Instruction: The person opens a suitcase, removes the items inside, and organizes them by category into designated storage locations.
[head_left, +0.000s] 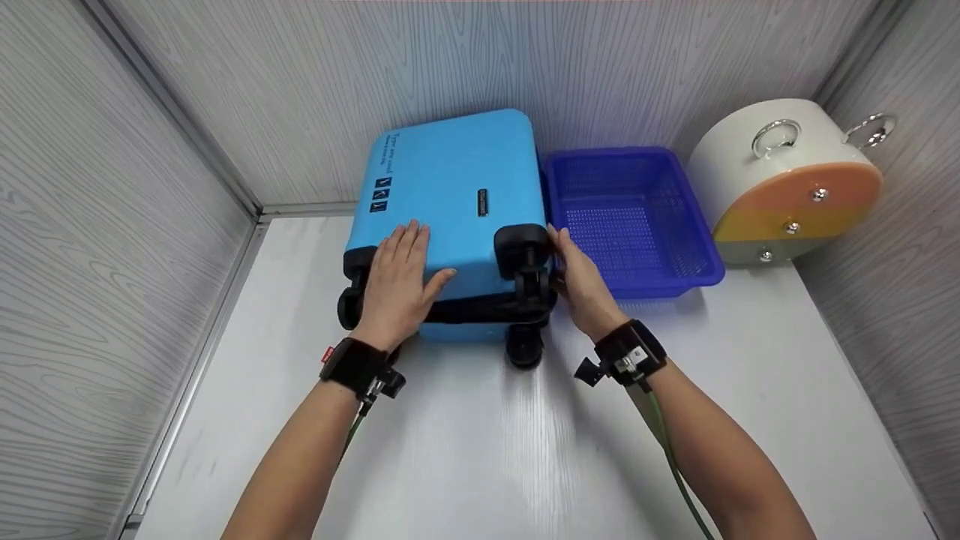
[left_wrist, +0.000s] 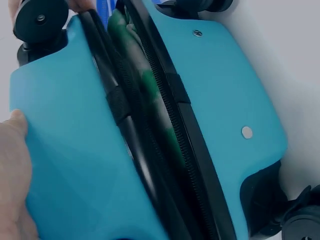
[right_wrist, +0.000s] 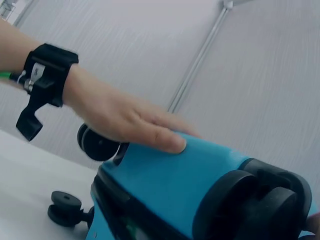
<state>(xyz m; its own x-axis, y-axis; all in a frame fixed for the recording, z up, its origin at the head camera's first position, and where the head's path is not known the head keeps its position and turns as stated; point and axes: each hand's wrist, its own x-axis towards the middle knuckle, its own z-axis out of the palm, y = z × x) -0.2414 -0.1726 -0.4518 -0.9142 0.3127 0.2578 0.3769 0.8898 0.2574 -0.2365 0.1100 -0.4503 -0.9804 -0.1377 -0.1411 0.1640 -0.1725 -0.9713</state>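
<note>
A light blue suitcase (head_left: 457, 172) lies flat with its black wheels (head_left: 523, 346) toward me. My left hand (head_left: 399, 281) rests on the lid near its front edge, fingers straight and thumb spread. At the suitcase's right front corner, beside the upper wheel, is my right hand (head_left: 585, 281); its fingertips are partly hidden behind the wheel and I cannot tell what they grip. In the left wrist view the black zipper (left_wrist: 172, 117) is parted along the wheel end, and green and grey patterned cloth (left_wrist: 147, 82) shows in the gap.
A blue plastic basket (head_left: 637, 289) stands right beside the suitcase. Farther right is a white round case (head_left: 750, 135) with an orange, yellow and green front and metal ring handles. Grey wood-patterned walls (head_left: 300, 90) enclose the white table (head_left: 465, 450) on the back and sides.
</note>
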